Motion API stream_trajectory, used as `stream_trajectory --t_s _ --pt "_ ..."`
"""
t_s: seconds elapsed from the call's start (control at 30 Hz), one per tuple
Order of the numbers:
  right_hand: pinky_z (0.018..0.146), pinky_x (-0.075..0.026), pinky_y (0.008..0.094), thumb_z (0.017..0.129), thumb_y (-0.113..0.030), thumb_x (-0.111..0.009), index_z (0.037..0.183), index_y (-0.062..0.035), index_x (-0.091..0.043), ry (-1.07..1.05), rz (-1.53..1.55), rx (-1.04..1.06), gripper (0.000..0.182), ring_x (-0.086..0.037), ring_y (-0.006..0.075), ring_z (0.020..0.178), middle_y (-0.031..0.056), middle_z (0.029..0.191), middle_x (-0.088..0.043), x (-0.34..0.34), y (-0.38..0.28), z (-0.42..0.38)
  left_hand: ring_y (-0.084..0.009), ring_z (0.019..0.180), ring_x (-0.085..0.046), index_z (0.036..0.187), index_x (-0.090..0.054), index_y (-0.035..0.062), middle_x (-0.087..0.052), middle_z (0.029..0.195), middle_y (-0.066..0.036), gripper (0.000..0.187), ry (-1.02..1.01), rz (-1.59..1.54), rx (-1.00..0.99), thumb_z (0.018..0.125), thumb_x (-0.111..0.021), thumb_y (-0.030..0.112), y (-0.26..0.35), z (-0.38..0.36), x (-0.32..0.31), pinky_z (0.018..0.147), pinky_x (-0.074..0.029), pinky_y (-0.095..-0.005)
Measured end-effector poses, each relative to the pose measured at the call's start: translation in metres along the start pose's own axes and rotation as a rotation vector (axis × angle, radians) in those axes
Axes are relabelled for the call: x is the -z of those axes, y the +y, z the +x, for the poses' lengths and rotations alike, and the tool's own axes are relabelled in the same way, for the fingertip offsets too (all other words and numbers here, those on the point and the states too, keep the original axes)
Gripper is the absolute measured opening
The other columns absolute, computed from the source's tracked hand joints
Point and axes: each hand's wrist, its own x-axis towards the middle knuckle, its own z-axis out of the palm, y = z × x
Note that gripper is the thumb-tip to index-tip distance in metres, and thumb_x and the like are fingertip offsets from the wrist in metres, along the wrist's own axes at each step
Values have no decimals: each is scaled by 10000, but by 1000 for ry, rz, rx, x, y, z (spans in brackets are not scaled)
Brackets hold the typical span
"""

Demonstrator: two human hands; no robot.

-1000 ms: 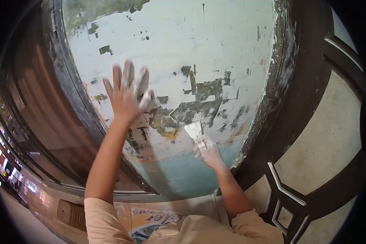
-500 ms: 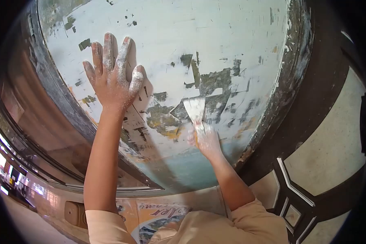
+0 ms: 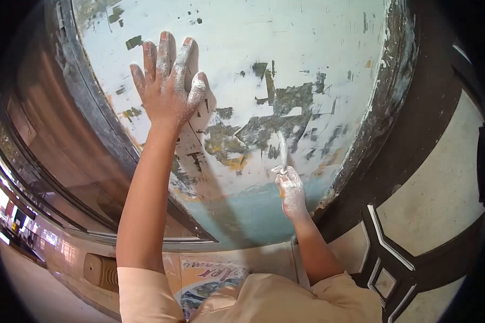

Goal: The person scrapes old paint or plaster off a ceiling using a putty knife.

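With fingers spread, my left hand (image 3: 170, 97) lies flat against the white, patchy panel (image 3: 231, 43), its thumb and fingers dusted with white powder. My right hand (image 3: 292, 194), also powdery, is wrapped round the handle of a putty knife (image 3: 283, 151). The blade is turned nearly edge-on and points up at the panel. Its tip is at a dark bare patch (image 3: 277, 121) where the white coat is gone; whether it touches cannot be made out. More dark and yellowish patches lie between the two hands. A pale blue band (image 3: 242, 210) runs along the panel's lower part.
A worn dark frame edge (image 3: 382, 107) borders the panel on the right, a grey one (image 3: 99, 91) on the left. Brown glossy panes (image 3: 43, 107) stand at far left. Below are a brown ridged object (image 3: 101, 271) and a printed sheet (image 3: 213, 277). Dark-framed panelling (image 3: 431, 172) is at right.
The putty knife has turned from broad face to nearly edge-on, and my right hand has moved slightly down the panel. The view has shifted; my left hand stays flat on the same area.
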Motion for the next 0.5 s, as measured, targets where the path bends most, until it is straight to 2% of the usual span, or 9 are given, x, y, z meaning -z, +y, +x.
stream_trajectory --t_s 0.1,0.13,0.23,0.27,0.37,0.4,0.43,0.5 --pt "633 -436 261 964 -192 -519 1146 -57 -524 -7 67 -32 227 -508 89 683 6 844 -548 -2 -3 -13 -332 1438 -195 1393 -489 267 -299 1544 -55 595 -5 9 38 810 -555 370 4 -6 1 1122 -116 -602" --pt "560 -432 251 970 -192 -520 1174 -69 -493 -6 23 -116 240 -498 84 615 8 819 -554 1 7 -13 -362 1436 -187 1393 -489 248 -290 1544 -89 600 -12 0 54 810 -558 368 7 -13 -1 1116 -110 -614" --pt "516 -413 237 982 -209 -494 1175 -64 -486 60 -156 -12 242 -476 76 581 13 774 -546 9 66 -12 -394 1433 -173 1395 -489 225 -285 1541 -127 616 -60 28 93 803 -569 375 19 -56 -12 1106 -100 -635" --pt "508 -402 244 987 -216 -477 1149 -64 -499 43 -38 -116 223 -456 75 565 22 748 -547 1 48 -17 -403 1431 -171 1390 -495 215 -287 1538 -138 625 -91 12 96 793 -578 381 23 -73 -14 1100 -101 -643" --pt "478 -361 199 993 -276 -495 1094 -77 -496 -39 94 -32 223 -433 58 526 13 721 -523 -16 18 -1 -407 1435 -162 1354 -538 203 -298 1532 -141 631 -128 -30 72 756 -611 387 30 -138 -22 1093 -108 -654" --pt "499 -389 237 994 -250 -467 1064 -25 -512 -54 62 -24 239 -441 70 538 28 732 -552 -21 4 5 -408 1437 -153 1351 -540 201 -289 1536 -143 628 -140 -34 57 757 -614 393 28 -161 -25 1096 -96 -652" --pt "499 -389 237 994 -250 -467 1064 -25 -512 -55 61 -26 239 -441 70 538 28 732 -552 -24 0 7 -409 1439 -145 1348 -542 199 -280 1539 -145 626 -143 -40 40 758 -617 398 25 -182 -31 1100 -85 -650" --pt "485 -363 210 999 -338 -470 969 -61 -534 2 29 -61 285 -458 71 537 18 706 -542 -30 -4 12 -412 1438 -142 1342 -547 195 -272 1541 -149 620 -135 -50 26 762 -618 403 19 -220 -36 1102 -70 -646"
